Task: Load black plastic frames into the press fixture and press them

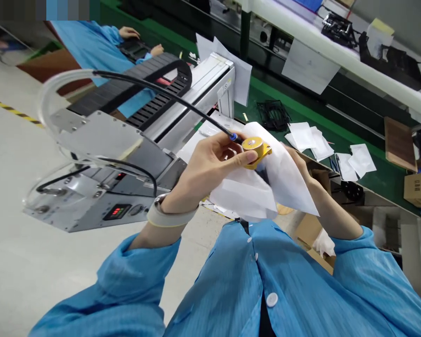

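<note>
My left hand (210, 161) is closed around a yellow metal part with a round cap (253, 146), its thumb lying along the side. A black air hose (189, 105) joins this part through a blue push-in fitting (234, 136). Below and beside the part hangs a creased white sheet (284, 171), bent into two flaps with something dark between them. My right hand (299, 164) grips the sheet from its far right side; most of its fingers are hidden behind it.
At left stands a grey machine (119, 178) with a red display, clear tubing and a black cable chain (161, 93). White sheets (310, 139) and a black frame (273, 114) lie on the green bench. A co-worker's sleeve (80, 44) shows behind. A cardboard box (419, 189) sits at right.
</note>
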`<action>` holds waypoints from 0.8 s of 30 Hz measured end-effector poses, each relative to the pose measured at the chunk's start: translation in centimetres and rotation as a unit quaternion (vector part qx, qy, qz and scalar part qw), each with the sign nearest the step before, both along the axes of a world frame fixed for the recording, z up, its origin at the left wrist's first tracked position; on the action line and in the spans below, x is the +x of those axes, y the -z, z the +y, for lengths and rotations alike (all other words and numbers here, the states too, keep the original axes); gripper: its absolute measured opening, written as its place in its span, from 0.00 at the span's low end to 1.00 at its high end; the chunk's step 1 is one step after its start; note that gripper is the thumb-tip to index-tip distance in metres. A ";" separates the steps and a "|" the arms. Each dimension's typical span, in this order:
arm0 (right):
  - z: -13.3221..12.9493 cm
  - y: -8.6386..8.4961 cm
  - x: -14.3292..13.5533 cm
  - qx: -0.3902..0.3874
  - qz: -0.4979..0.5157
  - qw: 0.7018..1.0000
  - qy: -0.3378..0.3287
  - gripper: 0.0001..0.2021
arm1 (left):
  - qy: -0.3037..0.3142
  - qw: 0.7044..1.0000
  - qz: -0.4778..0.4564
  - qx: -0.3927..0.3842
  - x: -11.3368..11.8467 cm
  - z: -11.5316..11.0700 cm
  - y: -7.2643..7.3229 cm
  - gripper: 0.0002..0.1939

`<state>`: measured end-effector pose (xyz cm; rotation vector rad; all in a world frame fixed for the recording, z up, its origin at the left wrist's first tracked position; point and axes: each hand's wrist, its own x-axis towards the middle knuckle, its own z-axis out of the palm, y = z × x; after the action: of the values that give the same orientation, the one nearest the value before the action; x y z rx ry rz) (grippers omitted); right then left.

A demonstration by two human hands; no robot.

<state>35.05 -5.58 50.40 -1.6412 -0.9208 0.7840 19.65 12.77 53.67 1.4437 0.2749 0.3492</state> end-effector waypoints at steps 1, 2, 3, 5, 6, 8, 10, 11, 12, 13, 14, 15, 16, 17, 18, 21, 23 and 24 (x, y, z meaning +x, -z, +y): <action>-0.3 -0.6 -0.1 0.019 0.077 0.997 -0.007 0.35 | -0.002 1.000 0.004 0.000 -0.1 0.0 -0.1 0.30; -0.8 -1.1 -0.3 0.034 0.140 0.989 -0.010 0.34 | -0.004 1.000 0.004 -0.001 -0.1 -0.1 -0.1 0.30; -1.4 -1.5 -0.5 0.044 0.175 0.984 -0.006 0.34 | -0.007 1.000 0.003 -0.002 -0.2 -0.2 0.0 0.30; -2.3 -2.0 -0.7 0.046 0.158 0.986 0.011 0.33 | -0.012 1.000 0.003 -0.009 -0.1 -0.4 0.1 0.30; -2.6 -2.0 -0.8 0.049 0.135 0.990 0.018 0.32 | -0.013 1.000 0.002 -0.013 0.0 -0.5 0.3 0.30; -2.9 -1.5 -0.6 0.055 0.112 0.992 0.032 0.30 | -0.018 1.000 0.000 -0.011 0.0 -0.6 0.6 0.29; -2.8 -0.7 -0.2 0.047 0.134 0.989 0.051 0.28 | -0.028 0.999 -0.013 0.010 0.0 -0.5 1.0 0.27; -2.8 -0.2 0.0 0.036 0.153 0.986 0.061 0.27 | -0.035 0.999 -0.024 0.024 0.0 -0.5 1.2 0.26; -2.8 0.2 0.4 0.021 0.173 0.982 0.069 0.27 | -0.043 0.998 -0.037 0.038 -0.1 -0.5 1.3 0.26; -2.8 0.7 0.7 0.006 0.188 0.979 0.074 0.26 | -0.050 0.996 -0.051 0.049 0.0 -0.5 1.5 0.26; -2.9 1.2 1.1 -0.008 0.195 0.978 0.078 0.25 | -0.058 0.995 -0.066 0.056 0.0 -0.5 1.7 0.27; -3.0 1.7 1.5 -0.022 0.194 0.977 0.081 0.24 | -0.065 0.993 -0.081 0.060 0.1 -0.6 1.9 0.27; -3.1 2.2 1.9 -0.036 0.187 0.978 0.085 0.23 | -0.071 0.991 -0.095 0.064 0.2 -0.6 2.1 0.27; -3.2 2.8 2.3 -0.052 0.174 0.979 0.089 0.21 | -0.075 0.989 -0.109 0.066 0.4 -0.7 2.2 0.27; -3.4 3.4 2.8 -0.070 0.156 0.981 0.091 0.19 | -0.079 0.987 -0.123 0.066 0.6 -0.7 2.3 0.27; -4.0 5.3 4.5 -0.135 0.079 0.984 0.079 0.15 | -0.087 0.981 -0.167 0.054 0.9 -0.6 2.2 0.25; -4.6 6.6 5.9 -0.195 -0.005 0.978 0.080 0.12 | -0.096 0.975 -0.192 0.049 0.9 -0.6 1.8 0.25; -5.0 7.1 6.8 -0.221 -0.048 0.970 0.091 0.10 | -0.100 0.973 -0.202 0.050 0.8 -0.6 1.4 0.26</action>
<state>41.81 -10.61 43.34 -2.1359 -0.6778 0.8271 20.47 12.21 52.27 1.4109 0.0706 0.8186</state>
